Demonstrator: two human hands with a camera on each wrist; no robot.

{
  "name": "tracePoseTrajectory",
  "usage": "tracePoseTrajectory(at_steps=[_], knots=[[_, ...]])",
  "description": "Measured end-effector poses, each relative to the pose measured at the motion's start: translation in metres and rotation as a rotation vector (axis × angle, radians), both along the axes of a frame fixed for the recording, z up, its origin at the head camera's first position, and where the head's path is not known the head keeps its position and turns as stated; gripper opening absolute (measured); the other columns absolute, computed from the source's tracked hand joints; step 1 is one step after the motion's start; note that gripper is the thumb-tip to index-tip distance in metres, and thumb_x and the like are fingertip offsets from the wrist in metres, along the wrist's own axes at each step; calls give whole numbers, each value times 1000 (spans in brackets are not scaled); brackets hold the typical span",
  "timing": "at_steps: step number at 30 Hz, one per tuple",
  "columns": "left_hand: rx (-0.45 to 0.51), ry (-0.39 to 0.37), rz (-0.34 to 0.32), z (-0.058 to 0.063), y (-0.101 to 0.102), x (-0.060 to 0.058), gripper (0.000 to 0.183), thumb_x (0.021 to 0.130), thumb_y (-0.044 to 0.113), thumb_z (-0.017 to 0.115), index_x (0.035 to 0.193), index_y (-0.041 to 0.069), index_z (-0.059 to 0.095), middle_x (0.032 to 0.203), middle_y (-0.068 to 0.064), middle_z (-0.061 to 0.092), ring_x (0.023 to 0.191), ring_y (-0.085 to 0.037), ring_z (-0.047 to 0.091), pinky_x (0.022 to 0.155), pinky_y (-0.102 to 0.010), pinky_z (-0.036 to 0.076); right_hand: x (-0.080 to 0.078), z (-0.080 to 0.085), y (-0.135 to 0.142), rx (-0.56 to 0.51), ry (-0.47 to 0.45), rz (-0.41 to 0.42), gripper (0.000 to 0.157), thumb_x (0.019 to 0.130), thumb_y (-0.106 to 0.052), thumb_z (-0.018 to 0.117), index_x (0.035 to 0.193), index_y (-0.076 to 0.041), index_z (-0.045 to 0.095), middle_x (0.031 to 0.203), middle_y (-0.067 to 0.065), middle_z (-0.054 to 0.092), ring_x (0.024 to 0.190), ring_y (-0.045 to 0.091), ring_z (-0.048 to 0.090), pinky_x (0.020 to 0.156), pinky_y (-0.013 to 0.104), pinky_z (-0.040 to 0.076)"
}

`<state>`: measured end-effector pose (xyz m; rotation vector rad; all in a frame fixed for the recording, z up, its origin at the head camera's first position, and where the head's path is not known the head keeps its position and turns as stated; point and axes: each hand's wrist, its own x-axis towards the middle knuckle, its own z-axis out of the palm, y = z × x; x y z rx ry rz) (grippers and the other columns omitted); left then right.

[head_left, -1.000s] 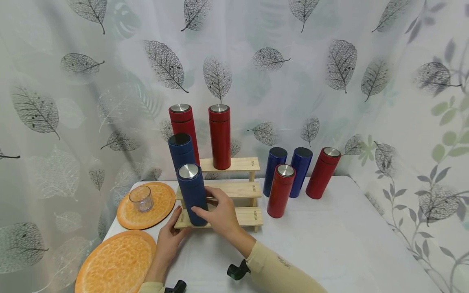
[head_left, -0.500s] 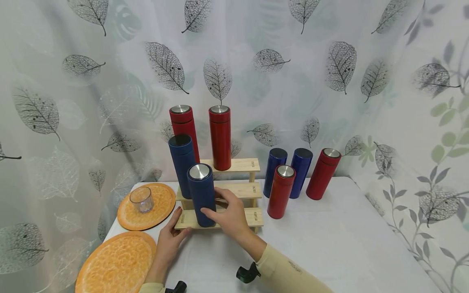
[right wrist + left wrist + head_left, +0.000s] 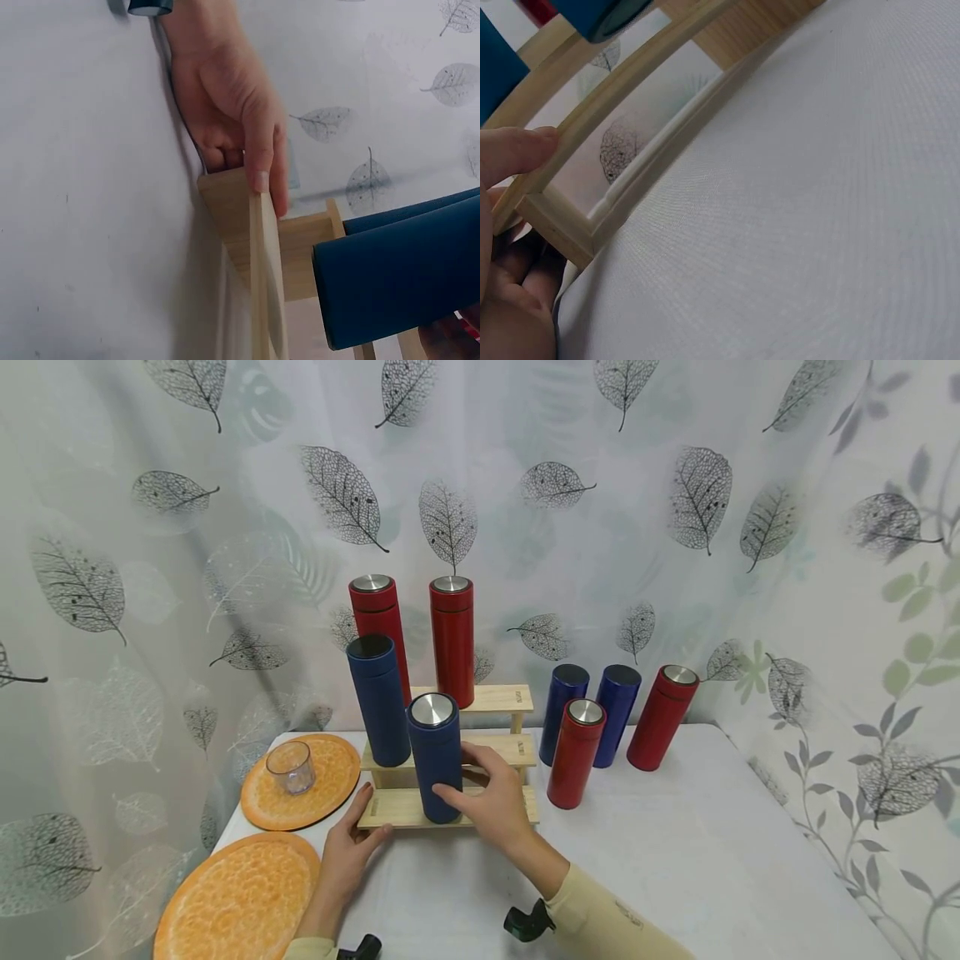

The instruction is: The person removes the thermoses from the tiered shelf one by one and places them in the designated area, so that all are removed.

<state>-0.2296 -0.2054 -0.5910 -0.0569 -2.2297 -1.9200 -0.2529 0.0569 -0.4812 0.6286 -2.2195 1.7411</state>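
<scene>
My right hand (image 3: 489,792) grips a blue thermos bottle (image 3: 435,768) with a silver lid, its thumb on the near side. The bottle is upright over the lowest step of a three-step wooden rack (image 3: 393,810). In the right wrist view, a small gap shows between the bottle's base (image 3: 326,296) and that step. My left hand (image 3: 351,852) holds the left end of the same step, thumb (image 3: 536,146) on top and fingers curled beneath. Another blue thermos bottle (image 3: 380,706) stands on the middle step. On the top step are two red thermos bottles (image 3: 452,652) (image 3: 381,610).
Right of the rack stand two dark blue bottles (image 3: 562,714) (image 3: 618,710) and two red bottles (image 3: 576,756) (image 3: 662,718). At left lie two round orange mats (image 3: 330,768) (image 3: 240,893); a clear glass (image 3: 292,770) stands on the farther one. A leaf-print curtain (image 3: 510,527) hangs behind.
My right hand has moved the blue thermos bottle rightward along the lowest step, from its left part toward the middle. My left hand has stayed on the rack's end.
</scene>
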Motion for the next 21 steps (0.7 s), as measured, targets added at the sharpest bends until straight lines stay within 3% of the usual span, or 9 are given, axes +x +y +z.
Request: tracePoseTrajectory(at_steps=[9,21], knots=[[0,-4,-5,0,0,-2,81,98,7,82,166,1,40,175,-17,29,158,-36,30,102,-6,39,1,3,20,-23,6,-25,64,88,-19,95,146,-18,68,133,-3,72,121,22,69,102,47,58],[-14,4,2,-1,0,-1,81,97,6,83,166,1,41,175,-18,30,157,-39,31,102,-6,39,3,2,46,-49,36,-82,64,86,-15,96,144,-16,69,132,1,73,119,25,71,99,46,60]])
